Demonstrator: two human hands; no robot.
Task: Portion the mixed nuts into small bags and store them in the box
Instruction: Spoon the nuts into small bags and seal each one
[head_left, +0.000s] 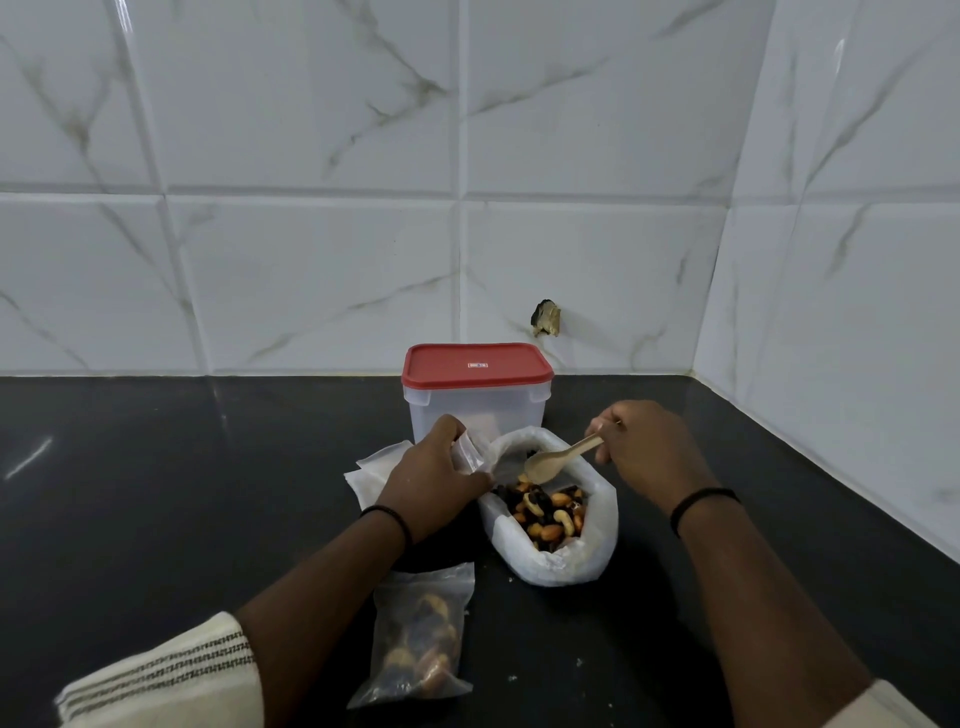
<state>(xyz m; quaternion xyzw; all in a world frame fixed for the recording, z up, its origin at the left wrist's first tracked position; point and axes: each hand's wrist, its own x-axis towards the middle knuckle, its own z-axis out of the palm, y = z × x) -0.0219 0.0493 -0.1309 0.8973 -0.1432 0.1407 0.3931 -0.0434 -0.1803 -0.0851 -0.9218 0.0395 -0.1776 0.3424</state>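
Fingers (605, 447) round wooden spoon (550, 460)

Mixed nuts (545, 512): in open white bag (556, 561), centre counter. Wooden spoon (558, 457): bowl just above nuts. Empty small bag (470, 454): clear, beside white bag. Filled small bag (415, 639): lying flat, near edge. Box (478, 410): translucent, upright, red lid (477, 366) on, behind white bag.

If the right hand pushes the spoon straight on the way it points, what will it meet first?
Most likely the mixed nuts in the open white bag: the right hand aims the wooden spoon down-left at them; depth is unclear.
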